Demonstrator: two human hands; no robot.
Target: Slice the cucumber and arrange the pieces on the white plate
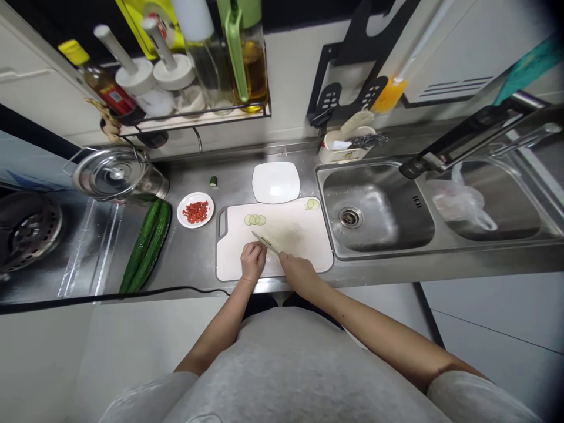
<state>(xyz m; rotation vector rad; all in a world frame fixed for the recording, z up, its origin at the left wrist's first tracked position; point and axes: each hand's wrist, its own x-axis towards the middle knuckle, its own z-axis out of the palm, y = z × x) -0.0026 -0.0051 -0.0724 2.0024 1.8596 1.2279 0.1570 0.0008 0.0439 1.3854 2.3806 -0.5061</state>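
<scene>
My right hand is wrapped round the handle of a kitchen knife, whose blade points up and left over the white cutting board. A thin green-edged cucumber piece shows along the blade. Beside the knife, my left hand rests on the board with its fingers curled and drawn together; whatever lies beneath them is hidden. Overlapping cucumber slices lie near the board's upper left, and more pale slices sit in its upper right corner.
Behind the board stands a white square plate. To the left are a small plate of chopped red pieces, a cucumber stub, two whole cucumbers and a steel pot. A sink borders the board's right side.
</scene>
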